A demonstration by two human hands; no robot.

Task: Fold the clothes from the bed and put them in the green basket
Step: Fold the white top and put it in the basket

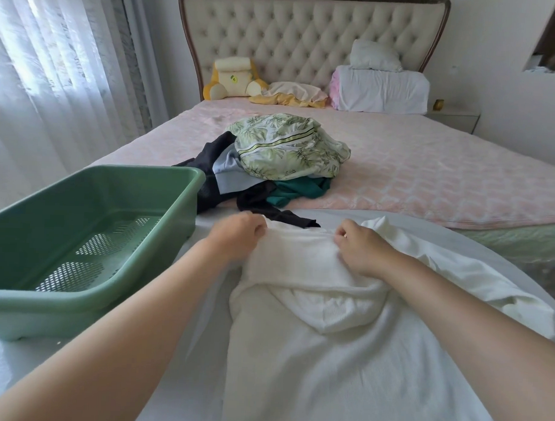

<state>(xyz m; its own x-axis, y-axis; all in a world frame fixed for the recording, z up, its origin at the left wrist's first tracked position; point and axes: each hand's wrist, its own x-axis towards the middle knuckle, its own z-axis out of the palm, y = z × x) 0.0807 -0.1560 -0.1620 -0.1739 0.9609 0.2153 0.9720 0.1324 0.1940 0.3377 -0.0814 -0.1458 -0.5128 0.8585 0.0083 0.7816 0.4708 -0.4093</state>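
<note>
A white garment point(313, 306) lies spread on a white surface at the foot of the bed, partly folded over itself. My left hand point(237, 237) pinches its far left edge. My right hand point(360, 244) pinches the far edge a little to the right. The green basket point(87, 301) stands to the left of the garment, with nothing in it. Behind my hands a pile of unfolded clothes point(284, 154) sits on the pink bedspread: a leaf-print piece on top, black, grey-blue and dark green pieces below.
The bed point(428, 171) has a tufted headboard, a yellow cushion point(233, 79), a crumpled yellow-pink cloth and white pillows point(381, 88) at its head. Curtains point(54, 76) hang on the left. A bedside table point(452, 118) stands at the right.
</note>
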